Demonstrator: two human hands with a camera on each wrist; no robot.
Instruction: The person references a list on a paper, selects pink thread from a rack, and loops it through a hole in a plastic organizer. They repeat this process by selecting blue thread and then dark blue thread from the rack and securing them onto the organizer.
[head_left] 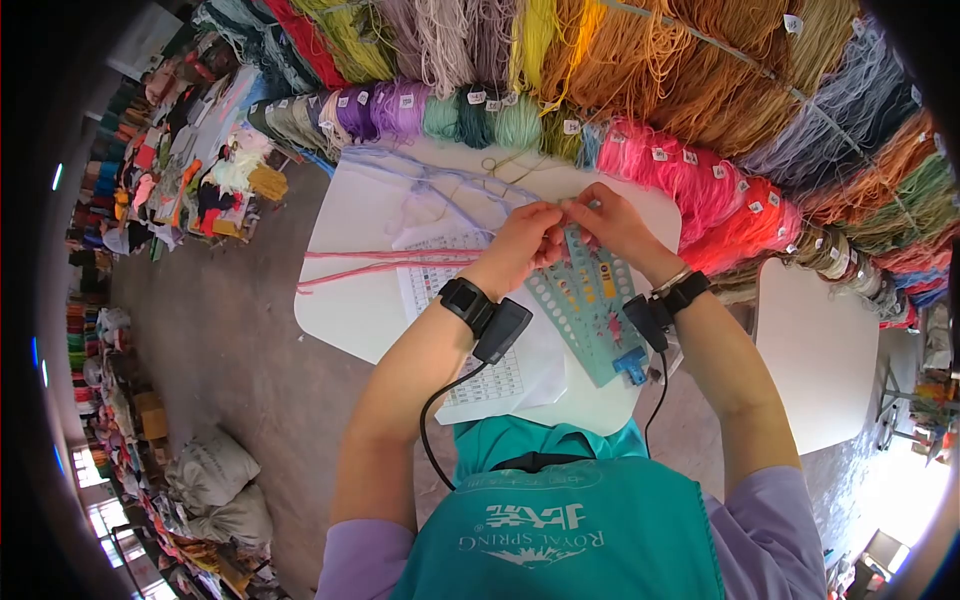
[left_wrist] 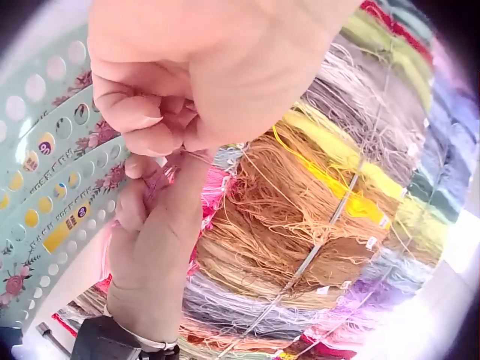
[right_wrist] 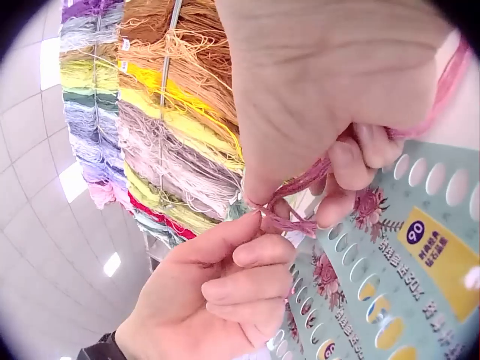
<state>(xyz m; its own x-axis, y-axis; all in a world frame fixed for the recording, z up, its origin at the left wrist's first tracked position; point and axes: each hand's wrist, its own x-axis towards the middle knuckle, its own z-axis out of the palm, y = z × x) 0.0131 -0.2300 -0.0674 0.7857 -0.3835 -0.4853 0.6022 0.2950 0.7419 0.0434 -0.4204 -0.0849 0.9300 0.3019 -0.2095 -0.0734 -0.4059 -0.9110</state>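
Observation:
In the head view both hands are close together over the far part of a white table (head_left: 340, 220). Pink thread (right_wrist: 304, 178) passes through the fingers of my right hand (head_left: 612, 228), which pinches it. Fingertips of my left hand (head_left: 522, 245) pinch the same thread where the hands meet. Strands of pink thread (head_left: 395, 264) also trail left across the table. Beneath the hands lie mint-green punched cards (head_left: 590, 335) with flower prints and rows of round holes, fanned out under a blue clip (head_left: 630, 365). Curled fingers partly hide the thread ends.
Printed sheets (head_left: 490, 385) lie under the cards. Pale blue-purple thread (head_left: 420, 175) is spread at the table's far side. Hanging skeins (head_left: 640, 60) in many colours line the far edge. Another white table (head_left: 815, 350) stands at the right.

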